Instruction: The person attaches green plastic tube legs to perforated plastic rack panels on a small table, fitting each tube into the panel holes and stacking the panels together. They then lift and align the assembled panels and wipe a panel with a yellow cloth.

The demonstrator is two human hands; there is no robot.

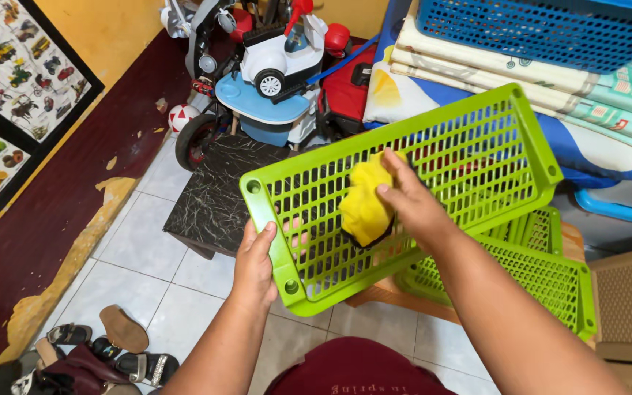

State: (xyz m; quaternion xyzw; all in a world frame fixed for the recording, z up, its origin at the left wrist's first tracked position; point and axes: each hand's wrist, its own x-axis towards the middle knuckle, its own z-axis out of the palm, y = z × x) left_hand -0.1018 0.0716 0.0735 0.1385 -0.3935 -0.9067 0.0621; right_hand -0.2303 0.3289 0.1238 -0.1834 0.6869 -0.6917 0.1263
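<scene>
just one cam, head-mounted, looking steeply down and forward past the person's arms at a green basket [404,183] held close in front, tiled floor [140,292] below, toys and stacked bedding further ahead; no second view to overlap

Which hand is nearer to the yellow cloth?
Right. The right hand presses the yellow cloth against the green perforated tray. The left hand grips the tray's near-left edge, apart from the cloth.
</scene>
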